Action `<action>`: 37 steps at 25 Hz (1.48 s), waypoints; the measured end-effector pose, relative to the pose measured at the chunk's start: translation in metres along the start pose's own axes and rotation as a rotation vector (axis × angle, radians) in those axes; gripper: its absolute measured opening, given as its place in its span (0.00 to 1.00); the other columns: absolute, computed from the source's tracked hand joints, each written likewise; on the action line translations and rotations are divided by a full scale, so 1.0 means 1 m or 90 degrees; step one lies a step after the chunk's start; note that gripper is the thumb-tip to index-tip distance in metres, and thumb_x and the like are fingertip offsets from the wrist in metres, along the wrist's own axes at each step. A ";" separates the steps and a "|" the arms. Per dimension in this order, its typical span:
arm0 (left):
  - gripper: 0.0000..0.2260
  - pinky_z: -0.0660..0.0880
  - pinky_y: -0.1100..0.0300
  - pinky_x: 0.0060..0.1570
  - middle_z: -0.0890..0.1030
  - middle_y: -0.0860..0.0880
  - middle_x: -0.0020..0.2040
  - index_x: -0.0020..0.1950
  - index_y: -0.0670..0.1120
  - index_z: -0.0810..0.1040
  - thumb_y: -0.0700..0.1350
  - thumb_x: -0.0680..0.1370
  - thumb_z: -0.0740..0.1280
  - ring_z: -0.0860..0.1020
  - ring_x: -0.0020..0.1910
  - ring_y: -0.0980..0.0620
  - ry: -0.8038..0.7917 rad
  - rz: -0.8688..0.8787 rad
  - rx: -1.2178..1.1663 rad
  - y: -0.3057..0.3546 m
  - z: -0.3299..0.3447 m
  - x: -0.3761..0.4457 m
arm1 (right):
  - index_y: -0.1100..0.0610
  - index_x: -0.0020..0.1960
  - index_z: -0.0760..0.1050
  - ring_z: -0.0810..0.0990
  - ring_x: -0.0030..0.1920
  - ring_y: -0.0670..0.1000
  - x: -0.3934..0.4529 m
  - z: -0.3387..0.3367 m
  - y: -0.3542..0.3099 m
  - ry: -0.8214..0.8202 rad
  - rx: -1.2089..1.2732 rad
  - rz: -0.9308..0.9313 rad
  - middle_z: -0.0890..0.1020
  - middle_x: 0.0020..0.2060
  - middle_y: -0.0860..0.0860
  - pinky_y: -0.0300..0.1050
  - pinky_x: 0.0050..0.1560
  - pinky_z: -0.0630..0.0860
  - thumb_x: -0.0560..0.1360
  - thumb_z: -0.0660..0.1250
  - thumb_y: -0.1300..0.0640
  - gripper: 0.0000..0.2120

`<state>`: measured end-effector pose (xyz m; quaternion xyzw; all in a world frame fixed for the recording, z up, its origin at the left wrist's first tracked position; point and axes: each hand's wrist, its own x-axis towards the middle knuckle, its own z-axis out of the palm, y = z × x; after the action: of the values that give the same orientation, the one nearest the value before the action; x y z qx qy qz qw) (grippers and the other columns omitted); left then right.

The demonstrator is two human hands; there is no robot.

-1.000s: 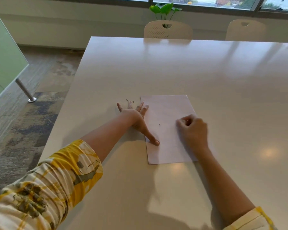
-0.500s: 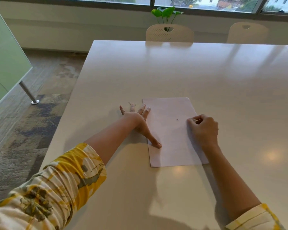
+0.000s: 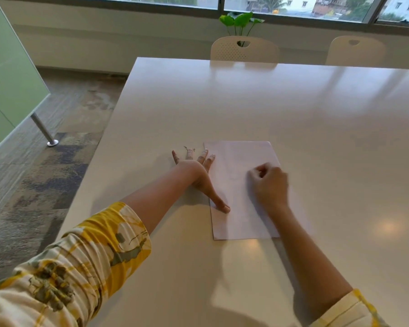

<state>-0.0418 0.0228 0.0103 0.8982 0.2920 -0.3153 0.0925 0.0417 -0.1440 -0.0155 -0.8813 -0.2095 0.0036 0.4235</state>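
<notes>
A pale sheet of paper (image 3: 241, 190), apparently folded in half lengthwise, lies flat on the white table (image 3: 293, 119). My left hand (image 3: 198, 175) lies flat with spread fingers along the paper's left edge; its thumb presses the sheet near the lower left. My right hand (image 3: 269, 185) rests on the right half of the paper with its fingers curled into a loose fist, and motion blur softens it. Nothing shows inside that fist.
Two cream chairs (image 3: 244, 49) (image 3: 354, 50) stand at the table's far edge, with a green plant (image 3: 240, 22) behind the left one. A green glass partition (image 3: 7, 79) with a metal leg (image 3: 43, 131) stands on the floor to the left.
My right fist slid across the paper: rightward to its right edge half a second ago, now back leftward and up. My left hand has stayed in place on the sheet's left edge.
</notes>
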 end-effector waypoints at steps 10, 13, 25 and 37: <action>0.75 0.28 0.24 0.62 0.25 0.54 0.76 0.75 0.56 0.24 0.83 0.45 0.67 0.28 0.76 0.39 0.003 0.000 0.002 0.000 0.000 -0.001 | 0.58 0.43 0.81 0.83 0.41 0.56 0.010 -0.009 0.010 0.041 -0.016 0.020 0.84 0.36 0.55 0.46 0.41 0.75 0.74 0.67 0.56 0.06; 0.72 0.31 0.23 0.64 0.24 0.53 0.76 0.75 0.54 0.24 0.83 0.50 0.67 0.28 0.76 0.39 0.007 -0.002 0.031 0.002 0.001 0.000 | 0.50 0.43 0.78 0.81 0.34 0.42 -0.036 0.034 -0.010 -0.158 0.053 -0.138 0.81 0.33 0.45 0.36 0.33 0.78 0.75 0.70 0.53 0.03; 0.75 0.29 0.23 0.61 0.23 0.55 0.75 0.74 0.55 0.23 0.84 0.45 0.66 0.27 0.75 0.39 0.006 -0.004 0.023 0.002 0.002 0.002 | 0.53 0.42 0.80 0.82 0.35 0.47 -0.008 0.028 -0.003 -0.060 0.035 -0.054 0.82 0.32 0.47 0.43 0.37 0.78 0.73 0.68 0.52 0.05; 0.74 0.27 0.24 0.61 0.24 0.55 0.76 0.75 0.56 0.24 0.83 0.46 0.68 0.26 0.75 0.39 0.007 0.001 0.005 0.000 0.001 -0.001 | 0.56 0.41 0.81 0.82 0.39 0.55 0.023 -0.006 0.020 0.080 -0.027 0.054 0.83 0.34 0.52 0.42 0.40 0.73 0.72 0.66 0.55 0.07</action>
<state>-0.0430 0.0221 0.0105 0.9005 0.2904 -0.3115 0.0877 0.0709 -0.1513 -0.0230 -0.8968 -0.1448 -0.0385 0.4163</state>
